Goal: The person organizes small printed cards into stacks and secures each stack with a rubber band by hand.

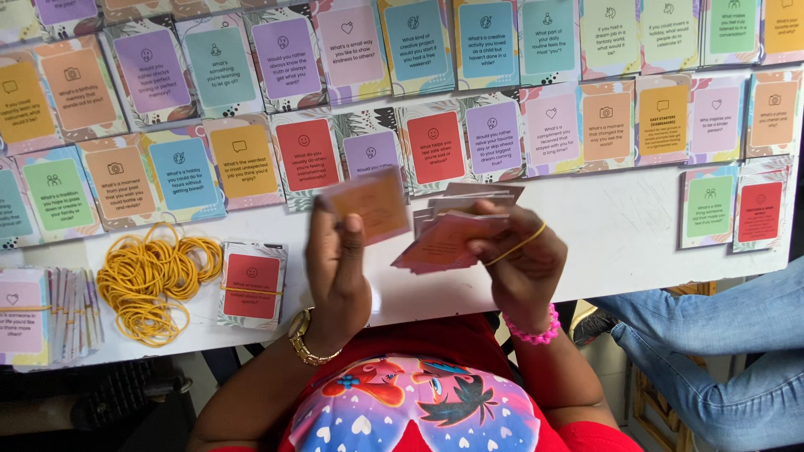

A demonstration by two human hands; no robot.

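1. The left hand [337,268] is raised over the near edge of the white table [620,230] and its fingers are closed on one orange card [368,203], which it holds up by the lower corner (the card is blurred, so its print cannot be seen).
2. The right hand [521,259] is just beside it and its fingers are clamped on a small fan of cards [452,230], with pink and grey faces, held almost flat above the table.
3. A yellow rubber band [519,244] lies across the fingers of the right hand.
4. The two hands are apart; the single orange card is near the fan but does not touch it.
5. On the left wrist there is a gold bracelet [308,341], and on the right wrist a pink beaded bracelet [536,333].
6. On the table, to the left of the hands, lies a pile of yellow rubber bands [151,280], and just beside it a bundled deck [251,285] with a red card on top and a band around it.
7. More bundled decks [50,314] lie at the far left edge.
8. Behind the hands, many coloured cards [435,92] are laid out in rows, face up.
9. At the right, the legs of another person in blue jeans [720,351] are visible beside the table.
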